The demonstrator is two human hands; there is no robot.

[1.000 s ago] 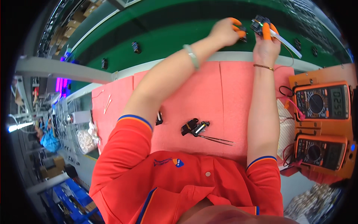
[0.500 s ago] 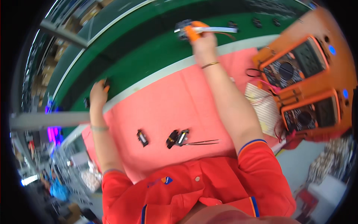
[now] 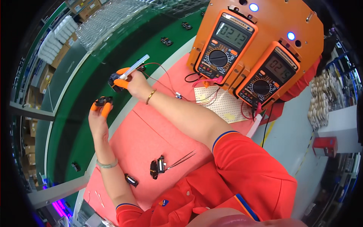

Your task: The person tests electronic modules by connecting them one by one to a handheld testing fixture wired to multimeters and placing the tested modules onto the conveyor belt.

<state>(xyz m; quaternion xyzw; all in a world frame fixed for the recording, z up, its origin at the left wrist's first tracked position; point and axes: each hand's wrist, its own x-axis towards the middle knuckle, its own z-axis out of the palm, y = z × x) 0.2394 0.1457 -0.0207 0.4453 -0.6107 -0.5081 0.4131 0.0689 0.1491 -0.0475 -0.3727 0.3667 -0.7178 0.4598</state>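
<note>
Over the green conveyor belt (image 3: 70,132), my left hand (image 3: 98,119) pinches a small black module (image 3: 103,101) between fingertips in orange finger cots. My right hand (image 3: 137,84), also in orange cots, is just beyond it to the right. It grips another black module (image 3: 114,81) together with a whitish stick-like probe (image 3: 137,66). Thin red wires (image 3: 160,67) run from near that hand toward the meters. On the pink mat (image 3: 140,138) lie two black modules (image 3: 154,170) side by side, a third black module (image 3: 131,180) and metal tweezers (image 3: 180,160).
An orange stand at the right carries two orange digital multimeters (image 3: 218,58) (image 3: 262,87) with lit displays. A lined sheet (image 3: 223,108) lies beneath the wires. More modules (image 3: 166,41) sit along the belt. A metal post (image 3: 60,193) crosses the lower left. Clear trays (image 3: 113,28) are stacked behind.
My view has turned right, bringing the multimeters further in. My right hand, with its module and probe, has come close to my left, which now shows a module held up.
</note>
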